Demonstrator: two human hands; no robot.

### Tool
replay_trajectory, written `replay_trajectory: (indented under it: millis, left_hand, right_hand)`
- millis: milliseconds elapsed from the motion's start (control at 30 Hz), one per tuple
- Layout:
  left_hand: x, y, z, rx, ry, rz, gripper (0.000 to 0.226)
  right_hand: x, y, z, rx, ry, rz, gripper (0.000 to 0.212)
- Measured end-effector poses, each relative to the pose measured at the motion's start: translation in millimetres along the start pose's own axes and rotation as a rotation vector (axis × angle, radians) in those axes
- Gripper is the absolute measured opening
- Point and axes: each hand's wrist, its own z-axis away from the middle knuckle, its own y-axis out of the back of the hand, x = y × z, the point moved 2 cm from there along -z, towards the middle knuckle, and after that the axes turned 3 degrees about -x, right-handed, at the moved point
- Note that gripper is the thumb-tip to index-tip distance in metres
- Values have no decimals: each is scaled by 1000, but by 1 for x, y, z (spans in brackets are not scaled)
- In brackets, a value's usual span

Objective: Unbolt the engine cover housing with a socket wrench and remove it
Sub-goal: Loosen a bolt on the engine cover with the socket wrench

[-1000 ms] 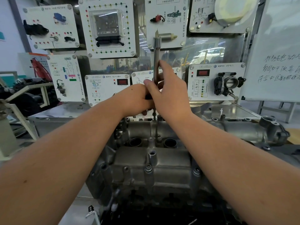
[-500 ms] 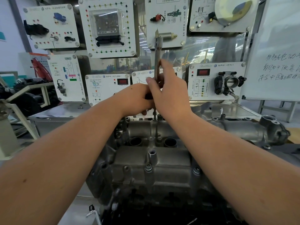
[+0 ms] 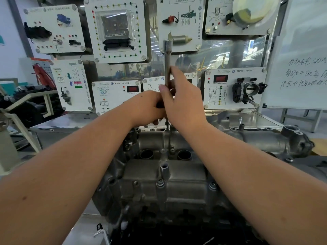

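A grey cast engine cover housing (image 3: 164, 184) lies on the engine in front of me, with bolts along its edges and two round wells near its far side. A long steel socket extension (image 3: 167, 61) stands upright over a bolt at the cover's far edge. My left hand (image 3: 146, 106) grips the tool's dark lower part. Around the shaft just above it, my right hand (image 3: 184, 101) curls its fingers and thumb. The tool's tip and the bolt under it are mostly hidden by my hands.
White training boards (image 3: 115, 29) with sensors and a throttle body (image 3: 247, 90) hang behind the engine. A whiteboard (image 3: 300, 55) stands at the right. A steel bench top (image 3: 62, 122) runs behind the engine; a metal frame (image 3: 21, 110) is at the left.
Both hands have held their place on the upright tool. My right hand's fingers have shifted slightly around the shaft.
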Motion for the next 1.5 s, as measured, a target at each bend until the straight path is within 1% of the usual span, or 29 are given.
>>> replay_trajectory:
  millis: [133, 267, 333, 500, 600, 700, 800, 867, 933, 1033, 1100, 1167, 1200, 1300, 1333, 1400, 1500]
  left_hand:
    - [1, 0, 1, -5, -11, 61, 29]
    - [0, 0, 0, -18, -7, 24, 27]
    - [-1, 0, -1, -7, -5, 17, 27]
    - [-1, 0, -2, 14, -11, 26, 28]
    - [1, 0, 1, -4, -9, 69, 31]
    - [2, 0, 2, -21, -5, 66, 31]
    - [2, 1, 1, -23, 3, 42, 29]
    - [1, 1, 1, -20, 3, 34, 29]
    - [2, 0, 1, -13, -1, 28, 27]
    - [2, 0, 1, -24, 3, 45, 28]
    - [3, 0, 2, -39, 3, 59, 30]
    - [3, 0, 2, -38, 1, 56, 31]
    - [3, 0, 3, -36, 2, 46, 32]
    - [3, 1, 2, -31, -4, 23, 30]
    - [3, 0, 2, -29, -11, 20, 29]
    - [3, 0, 2, -30, -22, 21, 27]
    - [3, 0, 2, -26, -25, 48, 30]
  right_hand:
    - [2, 0, -2, 8, -20, -1, 47]
    - [4, 0, -1, 9, -14, -22, 55]
    - [4, 0, -1, 17, -14, -41, 55]
    - [1, -1, 0, 55, 63, 27, 33]
    - [2, 0, -1, 37, 43, 49, 28]
    - [3, -1, -1, 16, 22, 60, 35]
    - [2, -1, 1, 16, 13, 6, 47]
    - [1, -1, 2, 9, 13, -31, 48]
    - [1, 0, 0, 15, 12, -35, 40]
    - [1, 0, -1, 58, 36, -24, 19]
    - [3, 0, -1, 58, 35, -9, 14]
    - [4, 0, -2, 36, 25, 5, 17]
    - [3, 0, -2, 21, 19, 9, 21]
    - [0, 1, 1, 5, 1, -57, 44]
    - [0, 1, 1, 17, -4, -80, 49]
    - [0, 2, 0, 46, -10, -94, 48]
    - [2, 1, -2, 66, 9, -59, 35]
